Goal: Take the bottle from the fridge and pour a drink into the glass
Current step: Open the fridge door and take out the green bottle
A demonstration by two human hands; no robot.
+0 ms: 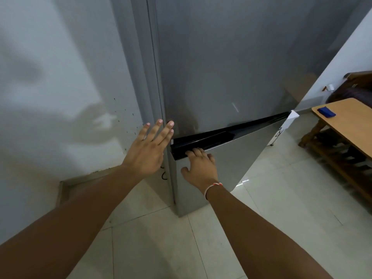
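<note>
I had 1 camera on my head, and it looked forward and steeply down from close range at the grey fridge (231,67) (my forearms ran in from the bottom edge), with tiled floor (261,228) below and a wooden table (346,117) far right.

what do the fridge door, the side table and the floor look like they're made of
Fridge door: grey brushed-metal look, soft sheen; it could be steel or coated panel.
Side table: wood, light smooth top over darker turned legs.
Floor: pale glossy tile, with grout lines and reflected light.
</note>
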